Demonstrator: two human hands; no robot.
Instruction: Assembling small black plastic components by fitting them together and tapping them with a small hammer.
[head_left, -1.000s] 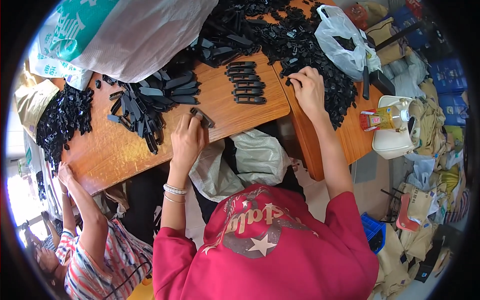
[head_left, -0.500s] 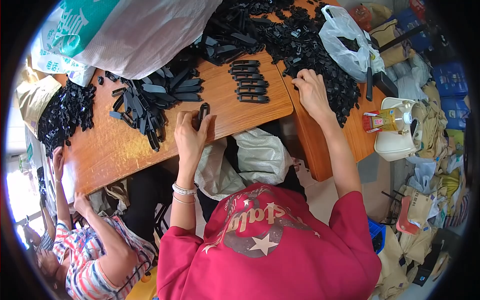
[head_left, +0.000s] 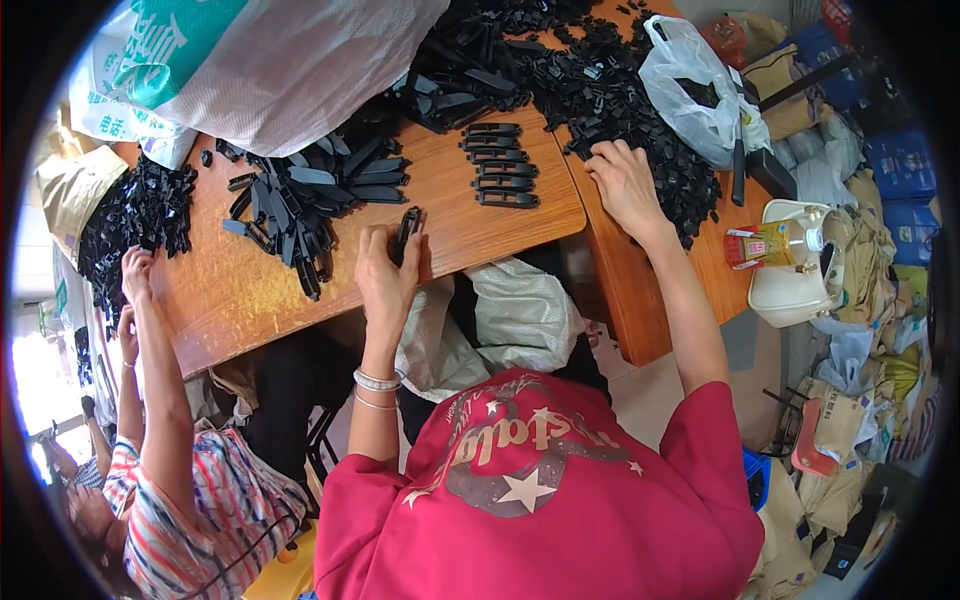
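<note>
Between the thumb and fingers of my left hand (head_left: 385, 278) is a long black plastic piece (head_left: 405, 232) with a slot, held upright near the table's front edge. My right hand (head_left: 630, 195) rests at the left edge of a heap of small black plastic parts (head_left: 692, 185). Its fingers are bent down together, and their tips hide whatever they pinch. Ahead of my left hand, several similar long pieces lie stacked in a neat row (head_left: 500, 168). A loose pile of long black pieces (head_left: 292, 205) lies to the left.
The wooden table (head_left: 250, 310) meets a second top (head_left: 640, 315) at right. A white woven sack (head_left: 300, 80) covers the back left. A plastic bag (head_left: 690, 70), a bottle (head_left: 775, 246) and a white bag (head_left: 785, 290) stand right. A co-worker's hand (head_left: 138, 275) is at another parts pile (head_left: 135, 215).
My left hand has shifted slightly right with the long piece still in it. My right hand barely moves at the heap. The co-worker's arms have swung, with one hand now farther onto the table.
</note>
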